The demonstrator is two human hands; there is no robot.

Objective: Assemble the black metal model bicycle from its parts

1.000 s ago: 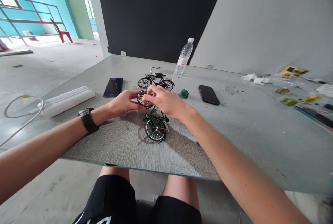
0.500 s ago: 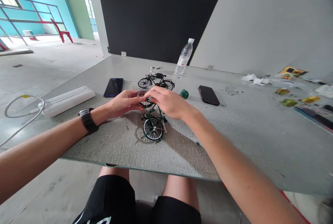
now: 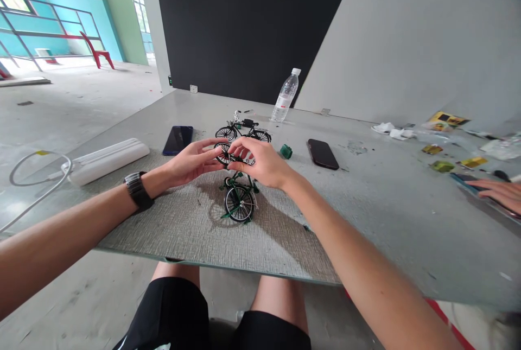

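Observation:
A small green model bicycle (image 3: 239, 202) stands on the table in front of me, its rear wheel towards me and its front wheel (image 3: 223, 153) at the far end. My left hand (image 3: 191, 163) holds that front wheel from the left, thumb and fingers at the tyre. From the right, my right hand (image 3: 262, 161) has its thumb and bent fingers at the front fork beside the wheel; the fingertips partly cover what they grip. Just behind my hands is a black model bicycle (image 3: 244, 128).
A white power strip (image 3: 108, 161) with a cable and a dark phone (image 3: 178, 140) lie left. Behind are a water bottle (image 3: 286, 96) and a green lump (image 3: 286, 151); another phone (image 3: 323, 153) lies right. At far right, another person's hand (image 3: 502, 191) rests near plastic packets (image 3: 443, 166).
My right thumb and fingers have spread a little apart at the front wheel, showing more of the fork. Another person's hand has come into view at the right edge.

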